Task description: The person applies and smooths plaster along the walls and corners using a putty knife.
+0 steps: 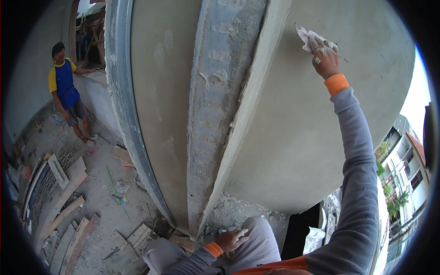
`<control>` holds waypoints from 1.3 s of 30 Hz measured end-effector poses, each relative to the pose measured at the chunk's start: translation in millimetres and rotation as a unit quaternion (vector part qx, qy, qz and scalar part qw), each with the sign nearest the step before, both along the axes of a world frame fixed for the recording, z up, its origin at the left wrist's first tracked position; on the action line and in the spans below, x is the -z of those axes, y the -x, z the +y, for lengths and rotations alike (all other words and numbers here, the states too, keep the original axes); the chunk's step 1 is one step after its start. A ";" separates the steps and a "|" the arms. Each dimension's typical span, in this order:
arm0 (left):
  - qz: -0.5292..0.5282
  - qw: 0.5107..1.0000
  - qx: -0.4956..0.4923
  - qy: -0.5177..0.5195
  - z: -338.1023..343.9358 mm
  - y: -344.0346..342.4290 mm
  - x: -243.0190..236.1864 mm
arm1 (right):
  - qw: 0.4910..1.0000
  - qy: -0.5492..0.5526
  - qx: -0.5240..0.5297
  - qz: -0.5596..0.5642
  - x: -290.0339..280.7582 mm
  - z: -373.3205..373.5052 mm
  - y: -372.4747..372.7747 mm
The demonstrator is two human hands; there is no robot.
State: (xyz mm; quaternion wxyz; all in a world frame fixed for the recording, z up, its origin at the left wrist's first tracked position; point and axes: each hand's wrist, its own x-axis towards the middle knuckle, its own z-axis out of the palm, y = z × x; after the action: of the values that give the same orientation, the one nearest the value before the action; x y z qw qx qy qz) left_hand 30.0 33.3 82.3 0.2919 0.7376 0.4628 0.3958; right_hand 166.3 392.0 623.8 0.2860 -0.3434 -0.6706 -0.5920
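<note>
High at the right, my right hand [326,59] is raised against the grey plastered wall [293,123]. Its fingers press a crumpled, pale, pinkish-white sheet [308,38] flat on the surface; whether it is paper or cloth I cannot tell. White smears mark the back of that hand. Low in the middle, my left hand [231,240] lies by my bent knee [260,238], fingers stretched out and nothing seen in them. Left of the wall stands a rough concrete column strip [215,91] with a pale plastered edge [250,98].
A person in a blue and yellow shirt [65,85] stands at the left beside a window ledge [94,78]. Planks [64,197] and rubble litter the floor there. A white bag [314,239] sits next to a dark opening [298,233] at lower right. Buildings show beyond.
</note>
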 end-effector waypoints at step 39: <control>0.003 1.000 0.003 -0.029 -1.8 -1.9 -8.8 | 0.878 0.464 0.098 -0.066 306.5 -22.3 19.5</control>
State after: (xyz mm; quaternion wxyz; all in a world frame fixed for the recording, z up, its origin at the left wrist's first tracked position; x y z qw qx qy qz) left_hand 31.9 31.5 91.1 0.2704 0.7482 0.4500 0.4057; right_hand 146.9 369.7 317.4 -0.0105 -0.4605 -0.8488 -0.2595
